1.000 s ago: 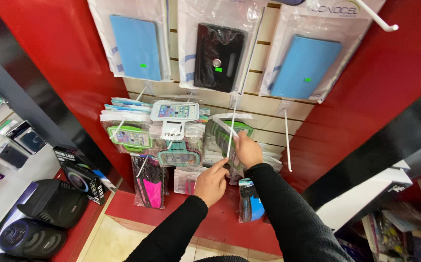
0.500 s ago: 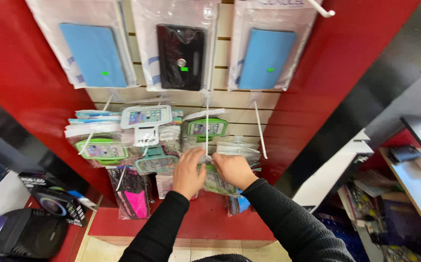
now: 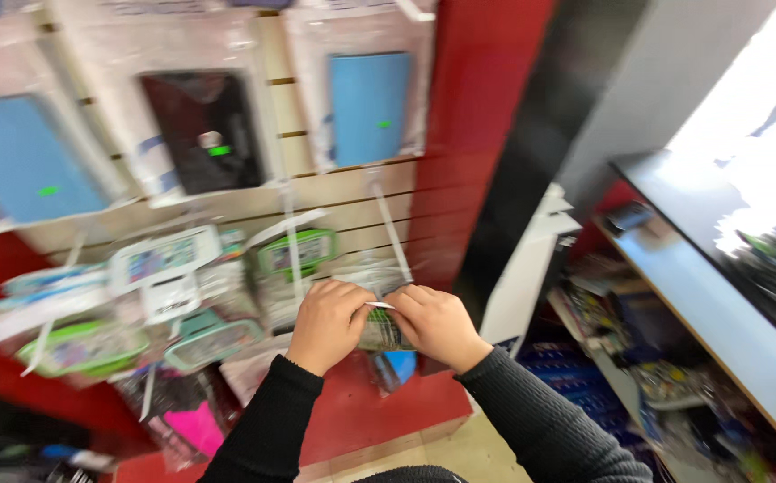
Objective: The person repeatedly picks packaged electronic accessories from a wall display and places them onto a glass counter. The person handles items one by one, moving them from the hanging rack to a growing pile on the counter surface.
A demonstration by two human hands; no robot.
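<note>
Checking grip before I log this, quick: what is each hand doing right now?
Left hand: closed, fingers pinching the clear plastic packet.
Right hand: closed, pinching the same packet from the other side.

We are seeing two blue cases [image 3: 370,107] and a black case [image 3: 202,130] hanging bagged on the slatted panel [image 3: 343,192], a counter [image 3: 719,304] standing rightward.

- Location type: retail shop selling phone and tablet accessories.
- Slatwall panel [image 3: 352,192] framed in red, fitted with metal hooks [image 3: 390,224].
- Bagged tablet cases [image 3: 368,107] hang in rows; packaged armbands [image 3: 299,255] hang below.
- Side shelves [image 3: 638,358] carry further packaged stock.
</note>
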